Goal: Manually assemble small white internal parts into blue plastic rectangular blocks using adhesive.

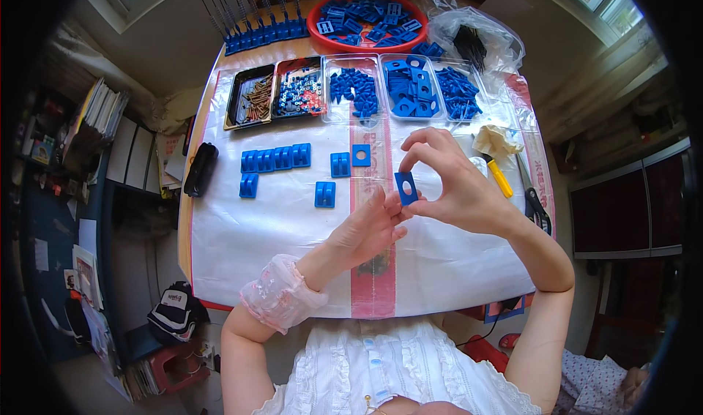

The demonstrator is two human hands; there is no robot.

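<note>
Between thumb and forefinger, my right hand (458, 177) pinches a small blue plate (403, 177) with an oval hole, tilted upright above the table. My left hand (364, 228) is just below and left of it, palm turned up and fingers apart; its fingertips are close to the plate, and whether they touch cannot be told. A flat blue plate with a hole (355, 155) lies beyond my hands, beside a ridged blue block (340, 165). Another ridged block (325, 195) sits nearer. Farther left is a row of several similar blocks (274, 158), with a single block (248, 186) in front.
Trays of screws (258, 96), nuts (299, 89) and blue parts (414, 86) line the back, before a red basin (333, 43) and a plastic bag (505, 45). A yellow-handled tool (500, 178) and scissors (538, 208) lie right; a black pouch (200, 170) lies left.
</note>
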